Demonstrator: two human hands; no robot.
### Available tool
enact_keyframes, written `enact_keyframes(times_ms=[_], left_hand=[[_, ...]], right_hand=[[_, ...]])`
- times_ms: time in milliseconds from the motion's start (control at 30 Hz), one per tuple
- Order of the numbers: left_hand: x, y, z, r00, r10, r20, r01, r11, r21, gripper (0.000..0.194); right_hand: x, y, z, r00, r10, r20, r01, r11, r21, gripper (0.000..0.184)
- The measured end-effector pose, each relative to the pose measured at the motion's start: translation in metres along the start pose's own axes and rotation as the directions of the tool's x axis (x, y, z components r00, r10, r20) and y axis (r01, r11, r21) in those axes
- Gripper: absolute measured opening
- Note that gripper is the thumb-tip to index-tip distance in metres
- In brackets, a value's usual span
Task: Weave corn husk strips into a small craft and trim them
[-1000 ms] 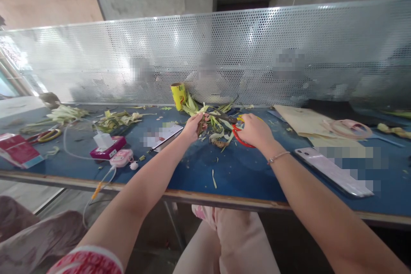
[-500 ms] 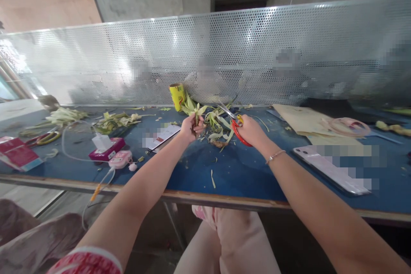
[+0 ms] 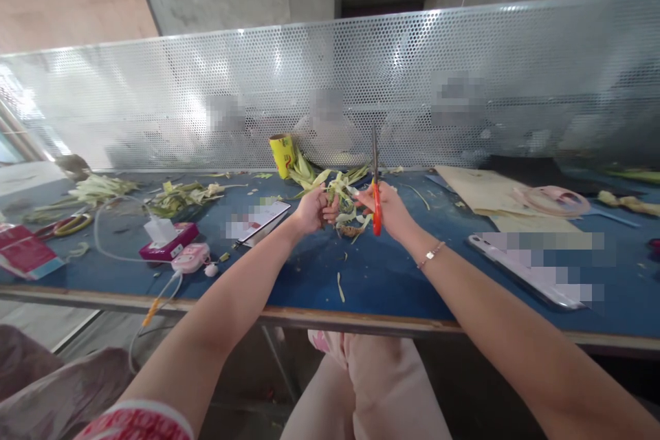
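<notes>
My left hand (image 3: 315,210) is closed around a leafy green plant piece, mostly hidden by the fingers. Pale green leaves (image 3: 309,182) spread out behind that hand; where the held piece ends among them, I cannot tell. In my right hand (image 3: 390,212) are red-handled scissors (image 3: 377,203), blades pointing up and away from the plant. The thumb and fingertips of this hand reach left to the leafy strips (image 3: 343,185) between both hands. Under them on the table lies a brownish plant clump (image 3: 353,230).
A yellow cardboard tube (image 3: 282,155) stands against the perforated metal screen (image 3: 206,69). On the blue table (image 3: 309,275) lie a phone (image 3: 264,221), another phone (image 3: 520,271), a purple power strip (image 3: 169,242), a leaf pile (image 3: 180,198), brown paper (image 3: 474,192) and a tape roll (image 3: 551,201).
My right hand has moved left toward the left hand, and the scissors have turned from pointing left to pointing up. My left hand has shifted slightly right and rotated.
</notes>
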State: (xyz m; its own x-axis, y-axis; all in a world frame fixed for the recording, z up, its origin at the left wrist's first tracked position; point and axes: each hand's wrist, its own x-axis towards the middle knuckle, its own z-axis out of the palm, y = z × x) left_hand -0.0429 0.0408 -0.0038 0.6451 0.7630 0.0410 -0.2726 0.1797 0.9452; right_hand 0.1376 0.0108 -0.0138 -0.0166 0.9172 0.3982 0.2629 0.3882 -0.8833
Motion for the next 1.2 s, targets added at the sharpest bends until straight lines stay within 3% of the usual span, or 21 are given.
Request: enact_keyframes(times_ms=[167, 333, 533, 633, 733, 867, 933, 1000, 1200], left_hand=[[-0.002, -0.005, 0.01, 0.997, -0.068, 0.034, 0.066, 0.996, 0.062, 0.033], [-0.002, -0.008, 0.015, 0.999, -0.025, 0.029, 0.021, 0.994, 0.106, 0.028], [0.008, -0.016, 0.009, 0.979, 0.112, -0.173, -0.071, 0.971, 0.228, 0.033], [0.014, -0.016, 0.007, 0.927, 0.192, -0.323, -0.117, 0.964, 0.237, 0.032], [0.016, -0.012, 0.006, 0.842, 0.287, -0.456, -0.177, 0.947, 0.269, 0.03], [0.014, -0.005, 0.003, 0.737, 0.388, -0.553, -0.23, 0.914, 0.335, 0.026], [0.013, -0.002, 0.0, 0.714, 0.398, -0.577, -0.237, 0.912, 0.336, 0.024], [0.013, -0.001, -0.003, 0.719, 0.395, -0.572, -0.254, 0.915, 0.312, 0.023], [0.016, -0.005, -0.008, 0.795, 0.364, -0.485, -0.275, 0.929, 0.246, 0.023]], right_hand=[[-0.001, -0.002, 0.004, 0.999, -0.003, -0.045, -0.005, 0.986, -0.169, 0.031], [0.002, 0.004, 0.003, 1.0, -0.009, 0.003, 0.009, 0.997, -0.076, 0.032], [0.004, 0.006, -0.001, 0.999, -0.008, -0.047, 0.011, 0.998, 0.055, 0.035], [0.004, 0.004, -0.004, 0.998, 0.011, -0.066, -0.009, 0.999, 0.032, 0.035], [0.003, 0.002, -0.006, 0.996, 0.038, -0.079, -0.037, 0.999, 0.023, 0.034], [0.006, 0.002, -0.01, 0.989, 0.088, -0.122, -0.085, 0.996, 0.03, 0.034], [0.008, 0.006, -0.013, 0.981, 0.099, -0.167, -0.101, 0.995, -0.007, 0.032], [0.011, 0.012, -0.017, 0.975, 0.091, -0.203, -0.11, 0.99, -0.084, 0.029], [0.013, 0.018, -0.028, 0.976, -0.022, -0.217, -0.067, 0.916, -0.396, 0.021]])
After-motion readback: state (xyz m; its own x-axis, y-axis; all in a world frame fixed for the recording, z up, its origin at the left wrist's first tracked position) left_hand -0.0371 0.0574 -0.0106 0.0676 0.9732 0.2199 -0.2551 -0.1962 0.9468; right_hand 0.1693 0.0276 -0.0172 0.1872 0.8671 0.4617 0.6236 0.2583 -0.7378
